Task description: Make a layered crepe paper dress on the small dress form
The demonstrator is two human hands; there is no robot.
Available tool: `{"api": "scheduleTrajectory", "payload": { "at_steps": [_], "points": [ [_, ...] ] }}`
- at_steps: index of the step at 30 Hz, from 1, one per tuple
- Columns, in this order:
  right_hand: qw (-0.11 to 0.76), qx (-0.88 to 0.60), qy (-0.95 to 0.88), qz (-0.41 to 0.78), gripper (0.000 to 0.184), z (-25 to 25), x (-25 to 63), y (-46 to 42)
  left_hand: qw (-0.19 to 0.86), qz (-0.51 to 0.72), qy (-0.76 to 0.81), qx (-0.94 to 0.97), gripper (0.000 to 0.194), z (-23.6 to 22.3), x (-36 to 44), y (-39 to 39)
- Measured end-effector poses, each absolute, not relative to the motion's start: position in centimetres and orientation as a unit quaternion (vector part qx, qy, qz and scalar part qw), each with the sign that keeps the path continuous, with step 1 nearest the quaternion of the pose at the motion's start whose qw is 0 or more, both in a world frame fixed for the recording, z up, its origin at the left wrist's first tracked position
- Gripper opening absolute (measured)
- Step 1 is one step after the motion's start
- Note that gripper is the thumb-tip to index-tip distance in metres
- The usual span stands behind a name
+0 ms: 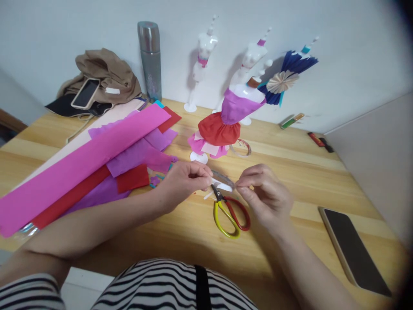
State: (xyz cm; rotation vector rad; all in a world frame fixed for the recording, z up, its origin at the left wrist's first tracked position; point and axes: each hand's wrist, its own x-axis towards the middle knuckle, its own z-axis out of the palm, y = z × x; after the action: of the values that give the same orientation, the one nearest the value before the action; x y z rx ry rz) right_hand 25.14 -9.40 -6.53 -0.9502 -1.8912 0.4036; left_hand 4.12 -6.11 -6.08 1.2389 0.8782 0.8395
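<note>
Scissors [227,219] with one yellow and one red handle lie on the wooden counter [290,155], handles toward its near edge and blades pointing to the fingertips of the left hand [183,185]. That hand has thumb and fingers pinched together on one end of a thin greyish strip [223,177], over the middle of the counter. The right hand [269,198] pinches the strip's other end between thumb and forefinger, its remaining fingers curled. A white piece [225,187] shows just below the strip; whether the two are joined cannot be told. Beyond the hands, toward the far edge, stands a mannequin [242,106] in a purple top and red skirt, with a clear ring [248,150] beside it. Toward the left edge, a long pink sheet [90,157] lies across purple and red pieces [133,178]. A large phone [355,249] rests near the right edge.
</note>
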Motion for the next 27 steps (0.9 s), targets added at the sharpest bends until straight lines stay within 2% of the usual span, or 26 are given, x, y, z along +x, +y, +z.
{"api": "scheduleTrajectory", "payload": {
  "at_steps": [3, 6, 9, 11, 20, 24, 27],
  "points": [
    [0.460, -0.401, -0.771, 0.181, 0.013, -6.6, 24.4, -9.8, 0.617, 0.382, 0.396, 0.562, 0.014, -6.0, 4.1, -6.3],
    [0.422, -0.404, -0.803, 0.119, 0.021, -6.7, 23.2, -10.6, 0.579, 0.404, 0.399, 0.585, 0.009, -5.7, 4.2, -6.7],
    [0.398, -0.435, -0.806, 0.052, 0.014, -6.7, 22.2, -11.2, 0.554, 0.418, 0.380, 0.611, 0.011, -5.5, 4.4, -7.0],
    [0.400, -0.461, -0.791, 0.054, 0.010, -6.7, 21.9, -11.4, 0.535, 0.422, 0.374, 0.629, 0.013, -5.5, 4.4, -7.1],
    [0.407, -0.558, -0.688, 0.223, 0.017, -6.0, 21.9, -11.2, 0.500, 0.438, 0.383, 0.641, 0.013, -5.6, 4.4, -7.1],
    [0.407, -0.568, -0.603, 0.384, 0.020, -5.6, 22.1, -10.6, 0.532, 0.434, 0.392, 0.612, 0.011, -5.5, 4.2, -6.8],
    [0.398, -0.569, -0.563, 0.449, 0.019, -5.4, 23.2, -10.0, 0.578, 0.426, 0.407, 0.565, 0.013, -5.5, 4.1, -6.4]
  ]
}}
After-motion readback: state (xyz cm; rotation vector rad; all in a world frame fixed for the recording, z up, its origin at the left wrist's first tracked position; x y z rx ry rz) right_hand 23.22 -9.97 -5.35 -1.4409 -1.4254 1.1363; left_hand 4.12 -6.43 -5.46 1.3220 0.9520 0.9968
